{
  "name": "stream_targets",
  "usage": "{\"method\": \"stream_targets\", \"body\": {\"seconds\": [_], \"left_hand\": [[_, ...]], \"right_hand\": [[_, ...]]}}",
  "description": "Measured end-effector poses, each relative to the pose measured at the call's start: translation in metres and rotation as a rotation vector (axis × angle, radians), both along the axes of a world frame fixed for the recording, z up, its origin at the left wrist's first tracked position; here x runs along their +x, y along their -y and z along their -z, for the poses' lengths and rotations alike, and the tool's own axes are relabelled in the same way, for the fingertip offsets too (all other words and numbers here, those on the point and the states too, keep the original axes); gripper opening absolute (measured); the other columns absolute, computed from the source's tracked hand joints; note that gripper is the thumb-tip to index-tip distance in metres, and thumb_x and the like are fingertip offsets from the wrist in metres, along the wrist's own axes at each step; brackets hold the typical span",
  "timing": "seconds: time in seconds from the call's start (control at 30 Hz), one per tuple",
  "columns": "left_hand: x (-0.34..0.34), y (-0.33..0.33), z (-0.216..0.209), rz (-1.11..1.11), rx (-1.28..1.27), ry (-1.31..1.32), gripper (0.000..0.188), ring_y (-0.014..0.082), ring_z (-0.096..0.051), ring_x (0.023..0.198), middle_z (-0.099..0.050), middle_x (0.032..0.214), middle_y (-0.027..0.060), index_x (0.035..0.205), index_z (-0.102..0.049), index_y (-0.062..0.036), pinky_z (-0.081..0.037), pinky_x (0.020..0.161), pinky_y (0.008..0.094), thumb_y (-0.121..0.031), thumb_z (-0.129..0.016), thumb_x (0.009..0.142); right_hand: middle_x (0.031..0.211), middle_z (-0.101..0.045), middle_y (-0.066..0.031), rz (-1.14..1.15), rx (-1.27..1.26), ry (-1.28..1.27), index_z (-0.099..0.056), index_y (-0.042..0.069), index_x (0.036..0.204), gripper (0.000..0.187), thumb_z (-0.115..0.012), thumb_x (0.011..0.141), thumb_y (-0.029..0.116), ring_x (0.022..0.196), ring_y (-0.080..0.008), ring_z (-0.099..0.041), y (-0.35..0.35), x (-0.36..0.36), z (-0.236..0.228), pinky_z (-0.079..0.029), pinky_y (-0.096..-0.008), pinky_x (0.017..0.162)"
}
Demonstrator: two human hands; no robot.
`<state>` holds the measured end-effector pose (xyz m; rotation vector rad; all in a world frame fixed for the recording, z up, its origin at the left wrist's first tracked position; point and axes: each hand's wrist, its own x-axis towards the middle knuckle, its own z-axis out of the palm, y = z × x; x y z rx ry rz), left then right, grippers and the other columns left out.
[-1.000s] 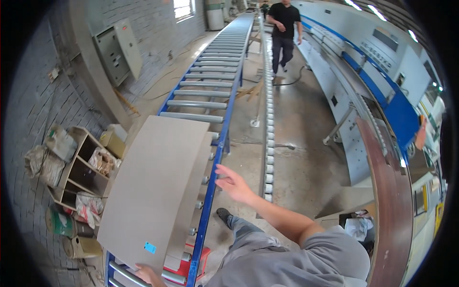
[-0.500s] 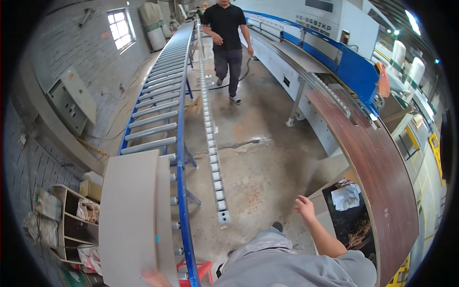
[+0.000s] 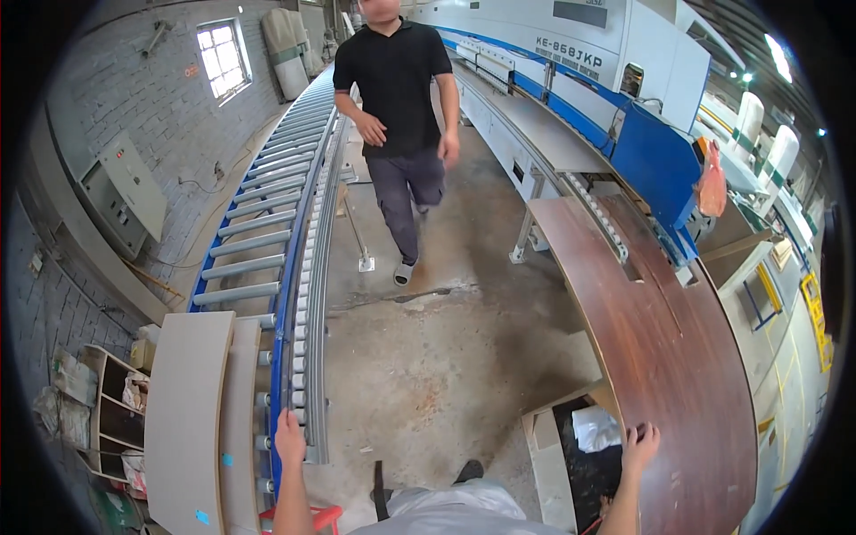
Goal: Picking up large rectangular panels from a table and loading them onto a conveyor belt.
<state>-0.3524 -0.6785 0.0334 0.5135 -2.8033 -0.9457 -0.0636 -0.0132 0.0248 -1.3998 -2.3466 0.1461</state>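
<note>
My left hand [image 3: 290, 437] is at the near end of a narrow rail of small white rollers [image 3: 300, 343], its fingers curled at the rail beside the blue frame of the roller conveyor [image 3: 275, 357]. How far they wrap round is hard to see. My right hand [image 3: 640, 448] rests by the inner edge of a reddish-brown wooden tabletop [image 3: 682, 401], fingers bent and slightly apart, holding nothing that I can make out. Left of my left hand, pale grey boards [image 3: 185, 401] lie stacked on the conveyor rollers.
A person in a black shirt [image 3: 397, 89] walks toward me between the conveyor and a long white and blue machine [image 3: 571, 80]. Under the tabletop stands an open box [image 3: 544, 446] with white cloth [image 3: 596, 430]. A red stool [image 3: 326, 519] is near my left forearm. Shelving [image 3: 116, 428] stands at left.
The roller rail now lies close along the conveyor instead of apart from it. My left hand came up to the rail; my right hand moved onto the tabletop edge. The person walked nearer.
</note>
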Motion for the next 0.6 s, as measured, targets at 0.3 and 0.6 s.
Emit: {"method": "stream_targets", "body": {"seconds": [0.3,0.6], "left_hand": [[0.006,-0.036,-0.031,-0.089,-0.283,0.066,0.044,0.0392,-0.062,0.091,-0.064,0.101,0.0209,0.121,-0.054,-0.0057,-0.048,0.078,0.0481,-0.039,-0.044,0.094],[0.005,-0.034,-0.037,-0.035,-0.186,0.045,0.046,0.0398,-0.062,0.090,-0.065,0.097,0.0213,0.116,-0.056,-0.0054,-0.048,0.079,0.0468,-0.041,-0.057,0.087]], "right_hand": [[0.145,-0.033,-0.0187,0.088,0.010,0.228,-0.042,0.003,0.135,0.055,-0.050,0.090,0.034,0.130,-0.0393,-0.033,-0.016,-0.001,-0.003,-0.020,-0.0473,0.110],[0.145,-0.034,-0.0180,0.122,0.028,0.222,-0.042,0.003,0.135,0.054,-0.048,0.092,0.034,0.131,-0.0375,-0.034,-0.002,-0.005,-0.002,-0.021,-0.0465,0.110]]}}
